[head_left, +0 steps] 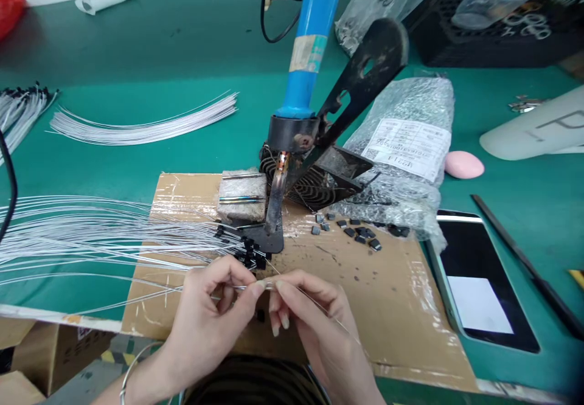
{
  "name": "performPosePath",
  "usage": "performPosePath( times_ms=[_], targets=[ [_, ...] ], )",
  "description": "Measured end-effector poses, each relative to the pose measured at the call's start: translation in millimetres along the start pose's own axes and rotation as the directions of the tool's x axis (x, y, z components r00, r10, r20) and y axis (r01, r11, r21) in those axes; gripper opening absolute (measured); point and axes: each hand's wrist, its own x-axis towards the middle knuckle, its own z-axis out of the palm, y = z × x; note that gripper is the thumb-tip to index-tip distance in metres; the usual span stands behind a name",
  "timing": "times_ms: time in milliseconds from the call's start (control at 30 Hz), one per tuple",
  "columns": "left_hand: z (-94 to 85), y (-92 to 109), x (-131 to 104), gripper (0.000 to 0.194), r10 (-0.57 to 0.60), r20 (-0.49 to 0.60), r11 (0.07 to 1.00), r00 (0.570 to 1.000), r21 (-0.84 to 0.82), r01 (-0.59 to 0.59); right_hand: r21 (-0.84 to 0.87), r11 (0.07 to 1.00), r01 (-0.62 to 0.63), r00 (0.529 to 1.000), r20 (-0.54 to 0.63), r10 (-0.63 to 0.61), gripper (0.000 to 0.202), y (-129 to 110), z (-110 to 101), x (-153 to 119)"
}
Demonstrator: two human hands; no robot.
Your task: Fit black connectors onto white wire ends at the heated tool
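Observation:
Both my hands meet low in the middle of the head view, thumbs and fingertips close together. My left hand pinches a thin white wire. My right hand is closed in a pinch at the same spot, and a thin strand runs across its fingers toward the lower right. A small pale piece shows between the two thumbs, too small to name. Just beyond my fingers lie black connectors on the ends of a spread of white wires. Below them is a brown cardboard sheet.
A blue-handled heating tool stands on a black bracket, metal tip downward, beside a pale block. Several small black pieces lie rightward. Further right are bubble wrap, a phone and a dark rod. A wire bundle lies behind.

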Motion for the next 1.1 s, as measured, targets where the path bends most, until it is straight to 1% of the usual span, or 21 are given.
performPosePath(
  times_ms=[167, 267, 333, 500, 633, 767, 833, 1000, 1100],
  targets=[
    [-0.6, -1.8, -1.1, 0.025, -0.02, 0.014, 1.0, 1.0, -0.024, 0.02, -0.062, 0.998, 0.012, 0.999, -0.043, -0.015, 0.028, 1.8, -1.0, -1.2],
    [-0.7, -2.0, -2.2, 0.025, -0.025, 0.019, 0.999, 1.0, -0.033, 0.025, -0.062, 0.998, 0.007, 0.999, -0.035, -0.009, 0.028, 2.6, -0.7, -2.0],
    [-0.7, -1.6, -2.8, 0.026, -0.03, 0.02, 0.998, 0.999, -0.049, 0.031, -0.051, 0.999, 0.002, 1.0, -0.028, -0.003, 0.03, 2.1, 0.9, -2.4],
    [-0.7, -2.0, -2.9, 0.027, -0.044, 0.019, 0.995, 0.999, -0.089, 0.046, -0.003, 1.0, -0.012, 0.996, -0.09, 0.012, 0.033, -2.2, 8.6, -3.5],
    [0.8, -3.6, -2.0, 0.028, -0.045, 0.005, 0.994, 0.999, -0.104, 0.045, 0.047, 0.999, -0.012, 0.999, -0.052, 0.014, 0.027, -1.6, 10.3, -4.0],
    [2.2, -3.7, -1.7, 0.026, -0.02, -0.015, 0.996, 1.0, -0.086, 0.019, 0.064, 0.998, -0.015, 0.998, -0.062, 0.019, 0.028, 1.8, 8.1, -3.3],
    [2.8, -3.6, -2.0, 0.025, -0.004, -0.026, 0.998, 1.0, -0.062, 0.002, 0.081, 0.997, -0.011, 0.999, -0.046, 0.015, 0.027, 2.7, 7.3, -2.4],
    [6.2, -6.3, -5.1, 0.023, 0.066, -0.079, 0.998, 0.995, 0.007, -0.066, 0.127, 0.992, -0.019, 0.999, -0.036, 0.023, 0.028, 2.3, 9.9, 0.2],
    [9.2, -9.9, -6.9, 0.023, 0.113, -0.12, 0.993, 0.986, 0.051, -0.108, 0.176, 0.984, -0.02, 0.998, -0.057, 0.03, 0.026, 2.8, 13.3, 1.2]
  ],
)
